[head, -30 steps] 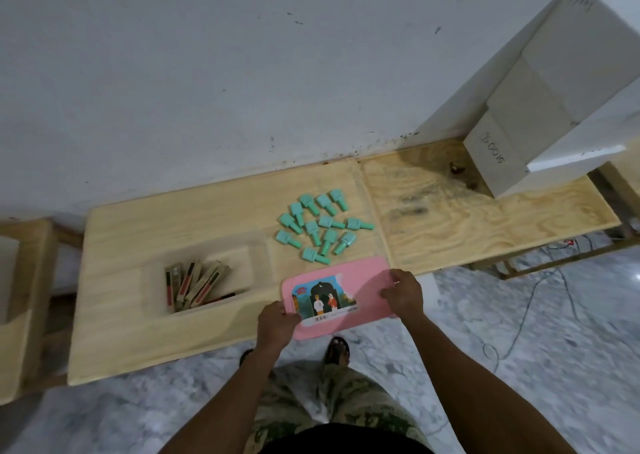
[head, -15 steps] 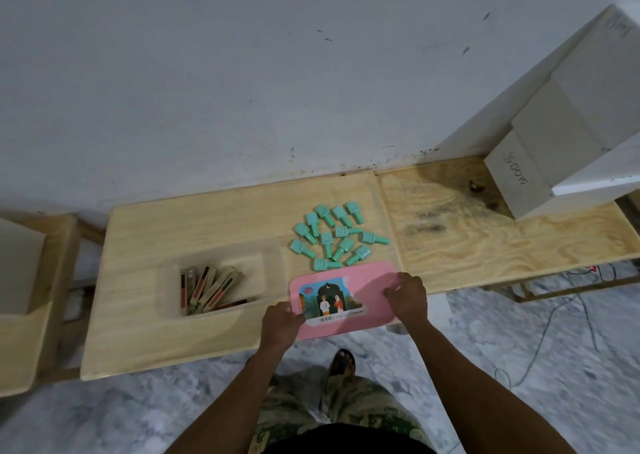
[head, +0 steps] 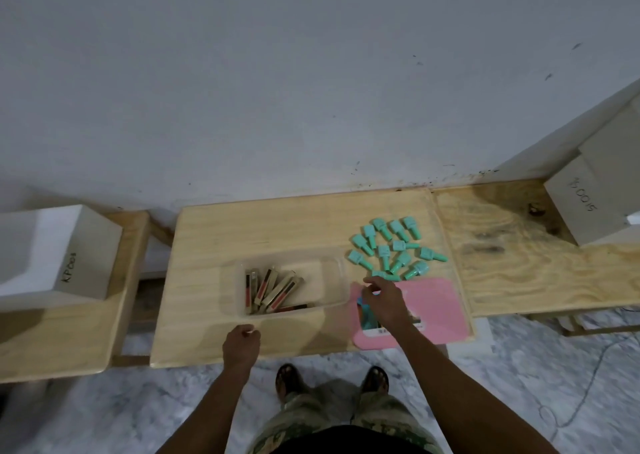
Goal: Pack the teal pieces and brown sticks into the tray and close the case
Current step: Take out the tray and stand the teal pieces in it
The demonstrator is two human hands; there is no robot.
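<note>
Both hands near tray (head: pixel 332 266): left hand (head: pixel 240 344) before it, right hand (head: pixel 382 299) beside.

Teal plastic pieces (head: pixel 394 251), brown sticks with red stripes (head: pixel 273 290) in clear plastic tray (head: pixel 332 266), pink flat case (head: pixel 436 308), pale wooden desk (head: pixel 242 231), camouflage-print trousers (head: pixel 332 415).

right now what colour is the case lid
Pink, with a picture label partly under the right hand; head view.

One wide-angle camera on my head looks forward and steeply down — over the wooden table (head: pixel 277 225) against a grey wall (head: pixel 277 89), my feet and the marbled floor (head: pixel 519 384) below, hands at arm's length.
</note>
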